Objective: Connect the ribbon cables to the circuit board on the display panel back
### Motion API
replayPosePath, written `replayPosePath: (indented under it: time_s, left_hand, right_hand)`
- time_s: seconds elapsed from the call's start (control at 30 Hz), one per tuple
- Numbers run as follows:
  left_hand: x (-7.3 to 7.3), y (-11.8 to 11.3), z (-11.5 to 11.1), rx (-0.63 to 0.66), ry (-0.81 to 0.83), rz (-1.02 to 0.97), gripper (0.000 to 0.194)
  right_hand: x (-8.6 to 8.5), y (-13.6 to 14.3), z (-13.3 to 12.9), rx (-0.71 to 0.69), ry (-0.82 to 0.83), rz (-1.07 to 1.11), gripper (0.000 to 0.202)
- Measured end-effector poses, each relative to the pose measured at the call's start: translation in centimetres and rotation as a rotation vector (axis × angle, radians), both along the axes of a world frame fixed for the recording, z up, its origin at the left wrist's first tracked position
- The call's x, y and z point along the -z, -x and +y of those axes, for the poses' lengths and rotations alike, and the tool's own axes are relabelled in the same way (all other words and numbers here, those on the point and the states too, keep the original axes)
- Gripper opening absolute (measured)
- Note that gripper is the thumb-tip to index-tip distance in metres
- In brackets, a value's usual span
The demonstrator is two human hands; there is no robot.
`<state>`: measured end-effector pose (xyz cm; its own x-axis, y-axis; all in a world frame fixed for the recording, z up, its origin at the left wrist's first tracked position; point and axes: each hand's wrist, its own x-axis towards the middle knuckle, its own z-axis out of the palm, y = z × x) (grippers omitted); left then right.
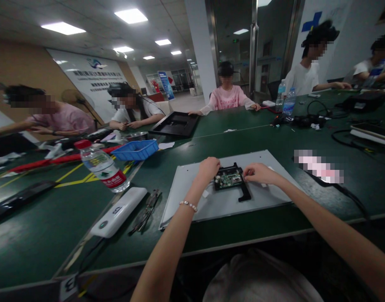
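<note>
A green circuit board (227,180) sits in a black plastic frame (244,193) on a light grey flat panel (192,209). My left hand (209,168), a beaded bracelet at its wrist, has its fingers closed on the frame's upper left corner. At the frame's right side, my right hand (258,173) is closed in a pinch against the edge. The tips of the left fingers are partly hidden, and whether the right fingers hold any small part cannot be made out. Small white pieces lie on the panel beside the frame and near the right hand.
Left of the panel are folded glasses (145,213), a white power bank (120,212), a water bottle (105,170) and a blue bin (136,150). A phone with a cable (320,170) lies to the right. Across the green table, several people sit near a black tray (161,131).
</note>
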<state>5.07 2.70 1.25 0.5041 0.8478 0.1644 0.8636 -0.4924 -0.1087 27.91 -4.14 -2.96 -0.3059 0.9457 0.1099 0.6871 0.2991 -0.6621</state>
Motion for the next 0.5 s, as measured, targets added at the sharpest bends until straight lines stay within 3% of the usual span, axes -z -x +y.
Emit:
replayPosePath:
  time_s: [0.33,0.5]
  left_hand:
    - [0.19,-0.81,-0.03,0.056,-0.035,0.035,0.026]
    - [0.53,0.16,-0.69,0.044,-0.044,-0.028,0.025]
  right_hand:
    - [-0.53,-0.47,-0.29,0.063,0.052,0.039,0.014]
    - [-0.97,-0.06,-0.49,0.135,-0.06,0.027,0.016]
